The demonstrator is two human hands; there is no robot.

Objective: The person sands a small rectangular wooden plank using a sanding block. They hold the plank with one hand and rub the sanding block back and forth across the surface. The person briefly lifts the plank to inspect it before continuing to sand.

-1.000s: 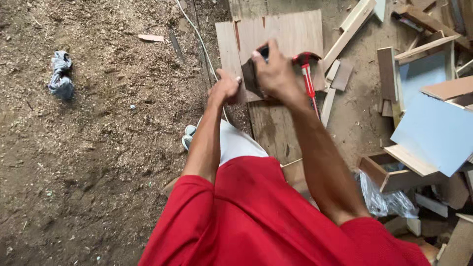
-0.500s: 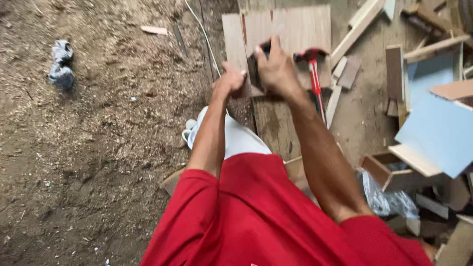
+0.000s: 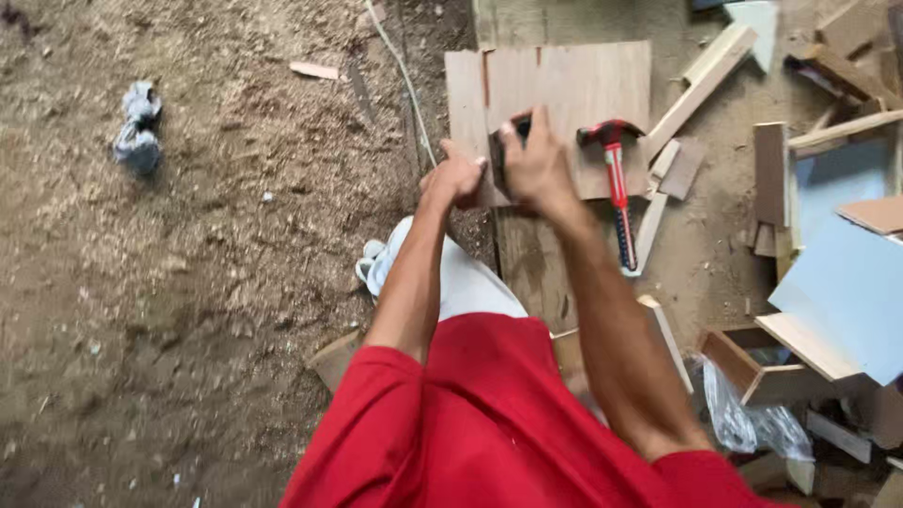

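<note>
The right hand has its fingers clamped on a small dark block pressed against the flat pale plywood panel lying on the sawdust-covered floor. The left hand is closed on the panel's near edge, steadying it. Judged step: rubbing the panel surface; continued work calls for even pressure. A red-handled claw hammer lies at the panel's right edge. 1 clear plastic bag lies near scrap wood; no labels are legible.

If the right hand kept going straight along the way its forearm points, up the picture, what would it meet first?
The right hand already grips a small dark block over the plywood panel. Going straight on, it would most likely pass along that panel's bare surface; the red-handled hammer lies off to its right, probably outside that line.
</note>
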